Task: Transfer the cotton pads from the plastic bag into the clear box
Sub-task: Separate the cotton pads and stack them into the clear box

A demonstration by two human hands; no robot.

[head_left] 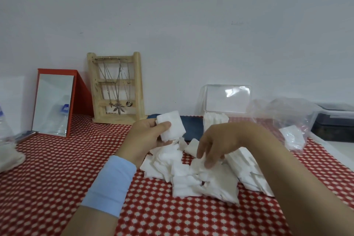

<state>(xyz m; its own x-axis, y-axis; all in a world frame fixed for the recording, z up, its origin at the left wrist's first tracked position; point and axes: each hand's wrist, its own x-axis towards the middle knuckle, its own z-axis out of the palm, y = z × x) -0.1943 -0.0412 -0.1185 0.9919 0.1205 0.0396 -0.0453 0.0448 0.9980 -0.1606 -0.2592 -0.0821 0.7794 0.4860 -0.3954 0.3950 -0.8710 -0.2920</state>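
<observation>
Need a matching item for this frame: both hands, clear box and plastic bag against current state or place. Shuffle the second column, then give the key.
Column 1
1. left hand
2. right hand
3. clear box
4. plastic bag

Column 2
A. lid up, pads standing inside
B. holds a stack of pads
C. far right on the cloth, a few pads inside
D. fingertips down on the loose pile

Pairs: 1-B, 2-D, 3-A, 4-C
</observation>
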